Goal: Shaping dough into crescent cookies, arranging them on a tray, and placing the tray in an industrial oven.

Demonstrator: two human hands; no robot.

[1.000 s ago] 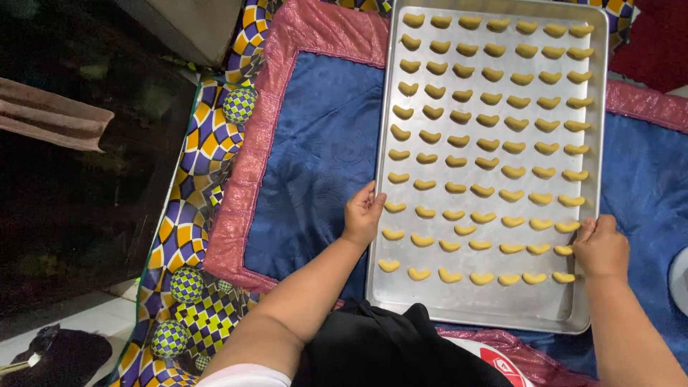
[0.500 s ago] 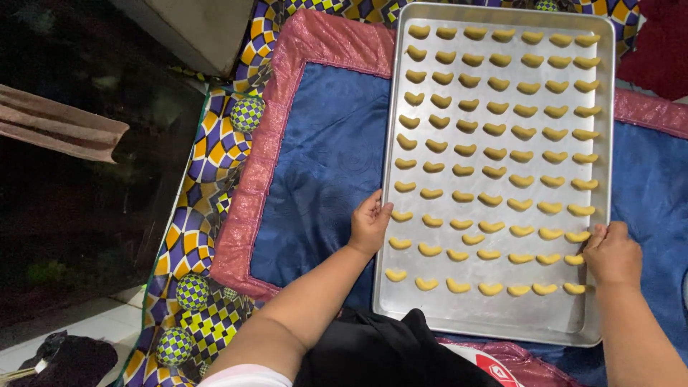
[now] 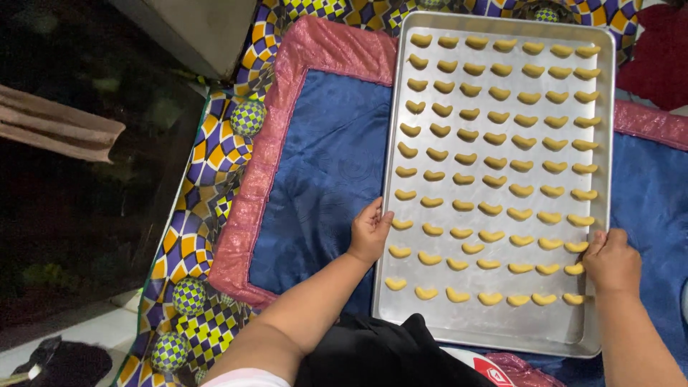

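A long metal baking tray (image 3: 494, 326) lies on a blue cloth with a pink border (image 3: 322, 172). Several rows of small yellow crescent-shaped dough pieces (image 3: 494, 163) cover it. My left hand (image 3: 369, 231) grips the tray's left rim near the lower rows. On the opposite side, my right hand (image 3: 611, 259) holds the right rim at about the same height. Both forearms reach in from the bottom of the view.
Under the blue cloth spreads a patterned purple, yellow and green fabric (image 3: 208, 179). A dark glass surface (image 3: 79, 215) fills the left side. A red cloth (image 3: 659, 57) lies at the top right. Black fabric (image 3: 373, 351) sits just below the tray.
The tray with both hands on its rims sits slightly lower and further right in view than a second ago; the grip looks unchanged.
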